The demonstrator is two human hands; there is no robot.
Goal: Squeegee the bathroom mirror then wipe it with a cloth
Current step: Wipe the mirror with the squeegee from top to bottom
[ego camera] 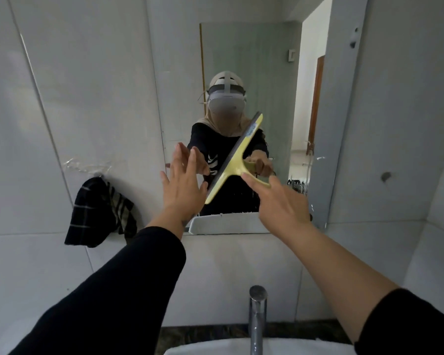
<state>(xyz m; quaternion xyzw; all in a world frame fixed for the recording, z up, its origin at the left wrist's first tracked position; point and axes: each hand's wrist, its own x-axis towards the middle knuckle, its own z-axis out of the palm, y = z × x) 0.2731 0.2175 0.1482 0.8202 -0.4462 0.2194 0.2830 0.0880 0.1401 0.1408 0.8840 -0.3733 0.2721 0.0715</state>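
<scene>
Home bathroom, wall mirror [241,60], chrome tap [257,319] over white basin [190,351], tiled walls [75,85]

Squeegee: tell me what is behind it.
Behind the yellow squeegee is the mirror, showing the person's dark-clothed reflection and the reflected hand on the handle. The glass strip under the blade is covered, so its state cannot be seen. The right hand holds the handle.
</scene>
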